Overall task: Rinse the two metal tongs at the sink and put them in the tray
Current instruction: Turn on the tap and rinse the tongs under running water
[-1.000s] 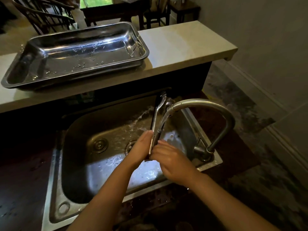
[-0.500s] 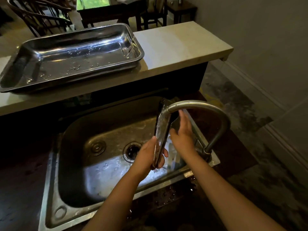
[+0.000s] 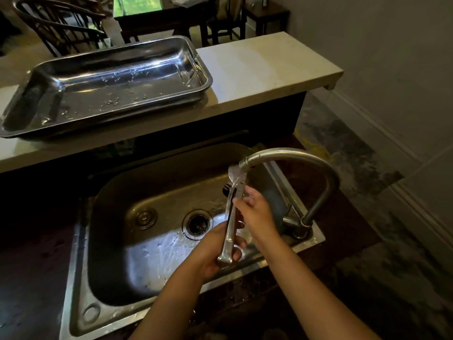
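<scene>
Rinsing is underway: the left hand [image 3: 215, 253] grips the tongs [image 3: 231, 217] under the faucet [image 3: 294, 155] while the right hand [image 3: 255, 212], fingers loosely curled, rubs them; the tray [image 3: 206, 79] holds no tongs.

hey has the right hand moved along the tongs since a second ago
Yes. The right hand slid up the tongs toward the faucet spout, then eased back slightly; the left hand holds their lower end.

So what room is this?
Most likely a home kitchen: a steel sink with a curved faucet running water, a counter holding a metal tray, and dining chairs beyond.
</scene>
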Available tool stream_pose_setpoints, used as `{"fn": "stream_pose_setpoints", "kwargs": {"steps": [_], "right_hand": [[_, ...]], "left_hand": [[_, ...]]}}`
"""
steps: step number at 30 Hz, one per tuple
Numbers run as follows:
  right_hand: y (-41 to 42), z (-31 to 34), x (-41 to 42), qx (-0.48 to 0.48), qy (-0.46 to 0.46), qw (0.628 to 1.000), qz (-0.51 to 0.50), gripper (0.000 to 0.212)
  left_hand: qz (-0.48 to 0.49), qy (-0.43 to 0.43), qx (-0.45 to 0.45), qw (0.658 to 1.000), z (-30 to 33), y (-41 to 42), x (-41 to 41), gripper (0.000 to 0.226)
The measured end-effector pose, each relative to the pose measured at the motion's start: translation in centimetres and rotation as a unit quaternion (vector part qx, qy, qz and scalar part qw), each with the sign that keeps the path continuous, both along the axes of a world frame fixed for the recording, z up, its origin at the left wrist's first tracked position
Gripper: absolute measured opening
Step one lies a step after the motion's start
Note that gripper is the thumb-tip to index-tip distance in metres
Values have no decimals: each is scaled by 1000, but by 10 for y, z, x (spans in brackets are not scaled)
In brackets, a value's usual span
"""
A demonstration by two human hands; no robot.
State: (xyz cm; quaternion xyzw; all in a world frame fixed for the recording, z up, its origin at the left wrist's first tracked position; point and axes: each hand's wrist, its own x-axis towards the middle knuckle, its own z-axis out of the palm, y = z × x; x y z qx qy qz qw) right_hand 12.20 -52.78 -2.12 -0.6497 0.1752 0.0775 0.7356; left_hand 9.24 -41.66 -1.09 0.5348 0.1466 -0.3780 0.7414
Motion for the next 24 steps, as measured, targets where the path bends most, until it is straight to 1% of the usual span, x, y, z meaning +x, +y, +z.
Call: {"fn": "stream_pose_setpoints", "kwargs": {"steps": [1,2,3,4,5,6,8,9,11,13,15,16,18,21,24], "right_hand": [[-1,-1,-5,-25,-17,1000,-5,27],[-4,-4,-9,-78,-39,996,-12,28],[-8,-5,-13,-157,-68,985,-12,31],[-14,-7,-16,-261,-99,960,4,36],[-19,-9,-19,-345,-134,928,32,41],[-25,-12,-21,-395,-162,901,72,47],[-34,-13,-24,-424,-190,873,147,56],[-38,-13,-26,-437,-203,860,168,59],[-43,-10,-25,-469,-247,827,185,59],[-43,-4,-25,-510,-301,782,195,57],[-41,-2,-23,-541,-348,733,220,57],[-40,0,-21,-545,-364,718,236,57],[-41,3,-11,-539,-364,711,268,61],[-43,9,5,-533,-343,723,275,65],[-47,15,13,-539,-337,732,245,59]], "left_hand": [[12,6,-13,1000,-2,1,-2,26],[25,21,-41,999,-3,3,-3,25],[36,39,-78,996,-4,5,-6,22],[42,51,-113,991,-5,8,-9,21],[44,55,-138,988,-6,11,-12,21],[45,55,-154,986,-7,13,-15,22],[45,51,-170,983,-10,16,-19,23],[43,47,-175,983,-11,18,-21,24],[28,42,-186,981,-11,24,-24,25],[5,35,-219,975,-10,35,-27,23],[-22,24,-239,970,-7,47,-27,34],[-29,23,-237,971,-4,51,-26,40],[-27,26,-225,974,1,57,-20,46],[-27,12,-205,978,11,59,-10,50],[-72,-14,-226,971,18,62,-8,41]]}}
